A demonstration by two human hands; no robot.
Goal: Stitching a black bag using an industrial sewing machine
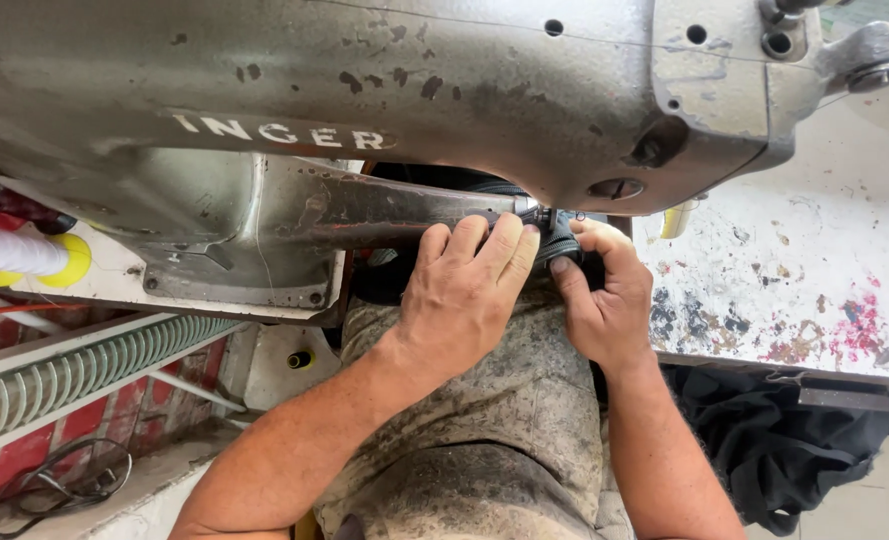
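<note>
A worn grey industrial sewing machine (384, 90) fills the top of the view, and its narrow metal arm (384, 212) reaches to the right under the head. A black strap or piece of dark fabric (561, 240) sits at the arm's tip, under the needle area. My left hand (459, 295) lies over the arm's end with fingers pressed on the black piece. My right hand (609, 295) pinches the same black piece from the right side. The needle itself is hidden by the machine head.
A white table (814, 270) stained with paint spots lies to the right, with black cloth (774, 440) hanging below it. At left are a white and yellow thread spool (24, 258), a ribbed metal rail (74, 370) and cables (44, 485) on the floor. My dirty trousers (484, 440) are below.
</note>
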